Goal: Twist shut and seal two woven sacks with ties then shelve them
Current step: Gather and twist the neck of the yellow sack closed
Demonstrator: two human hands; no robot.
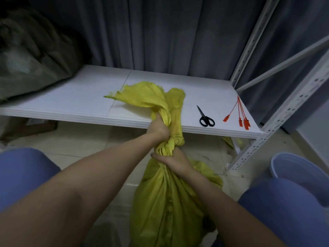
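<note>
A full yellow woven sack (167, 202) stands on the floor between my knees. Its neck is gathered and twisted. My left hand (158, 128) grips the upper part of the neck, just below the loose mouth that flops onto the white shelf (80, 97). My right hand (170, 160) grips the neck lower down, right above the sack's bulging body. Several red ties (242, 115) lie on the shelf's right end, apart from both hands. A dark green sack (30, 56) lies on the shelf at the far left.
Black scissors (204, 117) lie on the shelf beside the red ties. A white perforated rack post (274, 132) stands at the right. A blue bucket (299, 172) sits on the tiled floor at the right. Grey curtains hang behind the shelf.
</note>
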